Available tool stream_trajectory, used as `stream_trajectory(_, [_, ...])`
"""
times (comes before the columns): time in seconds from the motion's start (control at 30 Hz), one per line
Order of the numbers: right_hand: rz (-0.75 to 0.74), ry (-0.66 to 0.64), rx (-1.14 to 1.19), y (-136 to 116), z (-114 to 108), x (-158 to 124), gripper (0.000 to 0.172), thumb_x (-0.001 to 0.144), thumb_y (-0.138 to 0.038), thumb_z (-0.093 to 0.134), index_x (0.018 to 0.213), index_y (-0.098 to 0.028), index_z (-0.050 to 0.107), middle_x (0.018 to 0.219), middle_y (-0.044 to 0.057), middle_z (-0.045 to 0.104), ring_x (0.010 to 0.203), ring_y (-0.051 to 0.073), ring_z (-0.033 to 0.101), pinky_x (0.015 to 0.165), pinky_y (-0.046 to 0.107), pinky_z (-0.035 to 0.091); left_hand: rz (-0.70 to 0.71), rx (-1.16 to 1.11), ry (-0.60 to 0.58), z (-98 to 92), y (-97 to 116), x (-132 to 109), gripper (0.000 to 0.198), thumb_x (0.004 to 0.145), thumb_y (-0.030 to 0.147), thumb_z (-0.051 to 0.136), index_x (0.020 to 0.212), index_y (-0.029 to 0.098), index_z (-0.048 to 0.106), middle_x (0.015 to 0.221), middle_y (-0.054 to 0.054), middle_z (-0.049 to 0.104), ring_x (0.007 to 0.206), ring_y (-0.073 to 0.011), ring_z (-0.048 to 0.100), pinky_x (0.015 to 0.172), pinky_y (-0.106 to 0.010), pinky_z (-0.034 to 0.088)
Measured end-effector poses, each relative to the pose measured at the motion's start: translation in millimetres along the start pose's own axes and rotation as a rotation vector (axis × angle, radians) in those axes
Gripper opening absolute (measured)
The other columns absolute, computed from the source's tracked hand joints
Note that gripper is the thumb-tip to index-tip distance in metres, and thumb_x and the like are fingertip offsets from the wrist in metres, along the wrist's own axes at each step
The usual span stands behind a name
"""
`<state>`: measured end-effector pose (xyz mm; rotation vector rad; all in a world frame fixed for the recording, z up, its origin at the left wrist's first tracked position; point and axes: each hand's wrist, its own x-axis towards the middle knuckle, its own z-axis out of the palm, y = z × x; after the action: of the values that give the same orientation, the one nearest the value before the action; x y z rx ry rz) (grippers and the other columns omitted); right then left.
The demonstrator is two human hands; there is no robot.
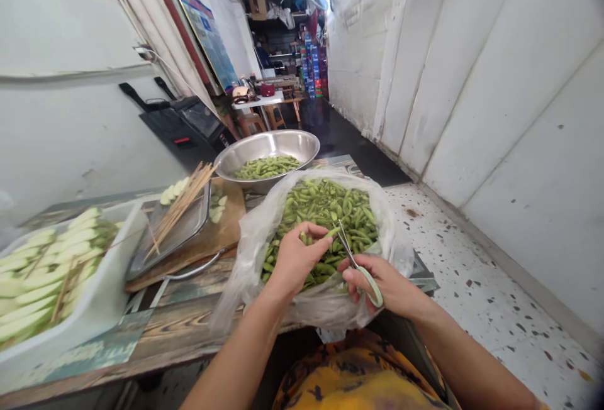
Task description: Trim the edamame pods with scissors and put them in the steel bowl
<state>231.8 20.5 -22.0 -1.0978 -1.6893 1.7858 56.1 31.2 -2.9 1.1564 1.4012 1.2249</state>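
Scissors (353,260) — one pair, with pale green handles — are resting in our right hand (389,281), its fingers curling closed about the grips. With our left hand (298,256) we are pinching one green pod (333,232) between thumb and fingers, nearly closed on it. The two blades are standing slightly apart beside the pod's end; we cannot tell whether they are touching it.

Both hands are working above one clear plastic bag (255,243), which is lying wide open and holding a heap of loose pods (325,199), too many for us to count. Just beyond it, one steel basin (309,141) is holding a second, smaller heap (268,166).

To our left on the tabletop (179,328), one metal tray (189,240) is sitting partly over one wooden board (234,198), and one bundle of thin sticks (179,209) is lying across the tray — overlapping too closely for counting. Farther left, one white tub (111,253) is holding many pale green slices (42,284), with more sticks showing among them.
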Motion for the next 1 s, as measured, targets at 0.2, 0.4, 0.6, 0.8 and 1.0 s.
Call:
stream_trajectory(0.2, [-0.06,0.058,-0.077,-5.2,-0.9,2.3,0.039,0.08,-0.054,0.057,0.078,-0.015,0.055,0.05,-0.004,0.051,0.039,0.008,0.044,0.037,0.017,0.034,0.184,0.207,-0.031,-2.3,-2.7,-4.7,0.012,0.068,0.024,0.067,0.076,0.015,0.064,0.073,0.0,0.061,0.07,-0.0103,0.052,0.067,-0.021,0.04])
stream_trajectory(0.4, [-0.057,0.124,-0.031,3.2,-5.3,4.3,0.036,0.078,-0.05,0.061,0.07,-0.016,0.053,0.046,-0.005,0.049,0.036,0.007,0.045,0.035,0.017,0.031,-0.134,-0.317,-0.057,-17.0,7.7,4.5,0.02,0.06,0.015,0.063,0.078,0.016,0.054,0.064,0.003,0.054,0.042,-0.0026,0.032,0.035,-0.014,0.017])
stream_trajectory(0.6, [-0.075,0.117,0.072,5.0,-8.5,2.0,0.039,0.081,-0.054,0.055,0.087,-0.016,0.055,0.051,-0.004,0.052,0.041,0.009,0.047,0.034,0.016,0.031,-0.161,-0.307,-0.037,-31.1,10.6,21.8,0.014,0.064,0.026,0.059,0.064,0.016,0.049,0.057,0.003,0.047,0.041,-0.0049,0.035,0.033,-0.016,0.016])
stream_trajectory(0.8, [-0.083,0.11,0.097,5.5,-9.5,0.1,0.038,0.081,-0.052,0.057,0.086,-0.015,0.056,0.051,-0.004,0.053,0.041,0.008,0.048,0.036,0.015,0.031,0.166,1.041,-0.031,-11.1,-9.2,22.1,0.016,0.069,0.032,0.066,0.073,0.017,0.067,0.072,-0.008,0.065,0.073,-0.0223,0.06,0.063,-0.029,0.04])
stream_trajectory(1.0, [-0.063,0.104,0.081,5.1,-9.7,-2.1,0.039,0.079,-0.053,0.059,0.086,-0.016,0.056,0.051,-0.003,0.052,0.041,0.009,0.048,0.035,0.016,0.031,0.264,0.874,-0.116,-6.3,-9.2,23.0,0.014,0.07,0.029,0.066,0.066,0.017,0.062,0.067,-0.003,0.063,0.066,-0.0159,0.055,0.062,-0.026,0.037])
